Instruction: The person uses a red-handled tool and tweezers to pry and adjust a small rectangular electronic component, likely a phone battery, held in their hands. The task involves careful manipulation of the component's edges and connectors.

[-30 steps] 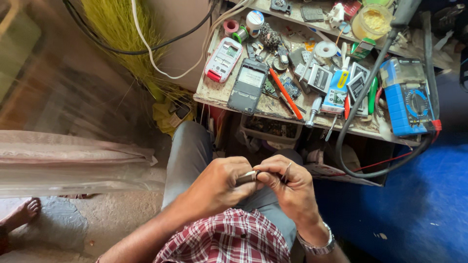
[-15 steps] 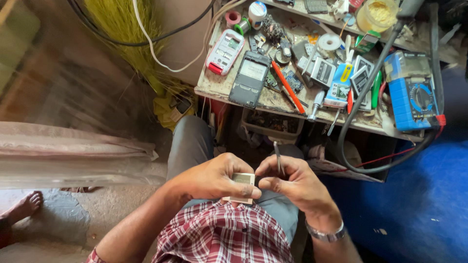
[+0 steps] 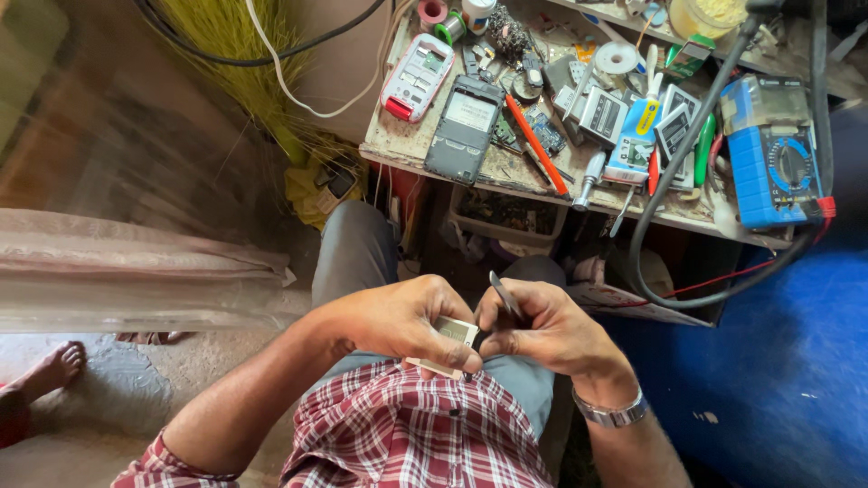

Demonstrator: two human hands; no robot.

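Over my lap, my left hand [image 3: 402, 321] grips a small flat silver part [image 3: 449, 342], pale and rectangular, by its edges. My right hand [image 3: 542, 330] touches the part's right side and pinches thin metal tweezers [image 3: 503, 291], whose tip points up and away from me. Both hands meet above my grey trousers and checked red shirt. A metal wristwatch [image 3: 613, 413] sits on my right wrist. Fingers hide most of the part.
A cluttered wooden workbench [image 3: 506, 172] lies ahead with a dark opened phone [image 3: 465, 128], a white and red phone [image 3: 416, 77], an orange-handled tool [image 3: 535, 145], a blue multimeter [image 3: 775, 152] and a thick black cable [image 3: 674, 172]. A broom [image 3: 240, 54] leans at left. A bare foot [image 3: 50, 370] shows at far left.
The hands stayed together over the lap. The tweezers' tip, level between the fingers at first, now points upward, and the pale part shows more under the left thumb.
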